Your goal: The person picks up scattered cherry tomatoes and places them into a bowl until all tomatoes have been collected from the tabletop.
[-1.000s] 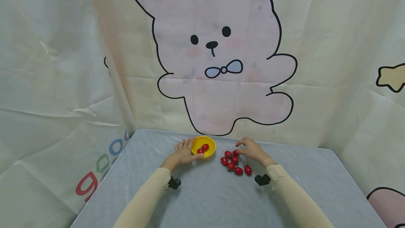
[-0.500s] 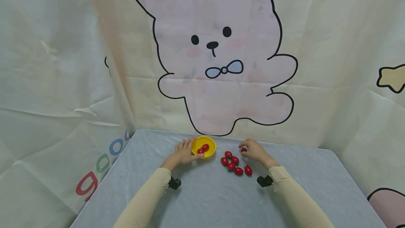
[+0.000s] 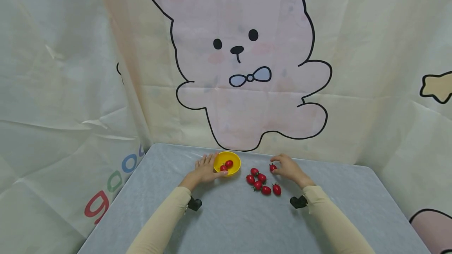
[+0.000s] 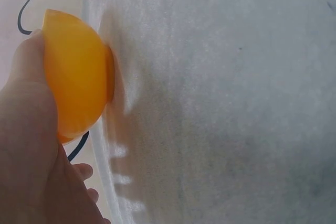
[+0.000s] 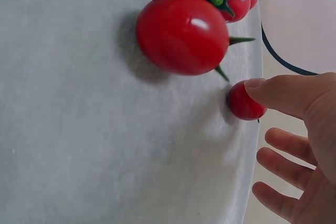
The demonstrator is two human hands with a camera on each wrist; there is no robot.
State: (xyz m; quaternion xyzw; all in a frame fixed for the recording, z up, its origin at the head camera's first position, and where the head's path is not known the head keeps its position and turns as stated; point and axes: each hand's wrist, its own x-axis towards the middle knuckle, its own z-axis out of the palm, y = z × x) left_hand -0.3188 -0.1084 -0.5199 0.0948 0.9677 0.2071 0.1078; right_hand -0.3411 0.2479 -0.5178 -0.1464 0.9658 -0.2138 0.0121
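My left hand (image 3: 203, 171) rests against the left side of a yellow bowl (image 3: 238, 170), fingers spread and straight, thumb along the near rim. Two cherry tomatoes (image 3: 228, 164) lie inside that bowl. In the left wrist view the bowl (image 4: 79, 72) stands on the table beside my thumb. To the right, my right hand (image 3: 288, 169) holds a single cherry tomato (image 3: 273, 167) at table level. The right wrist view shows the thumb on this cherry tomato (image 5: 242, 104); the index fingertip is hidden there. Several more cherry tomatoes (image 3: 257, 185) lie grouped between bowl and right hand.
A grey cloth covers the table (image 3: 233, 222). One cherry tomato (image 3: 277, 189) lies at the right edge of the group. Behind the table's back edge hangs a curtain (image 3: 236, 109) with a cartoon animal.
My right hand has drawn one cherry tomato away from the group, to the right and slightly back. The left hand and the bowl have stayed in place.
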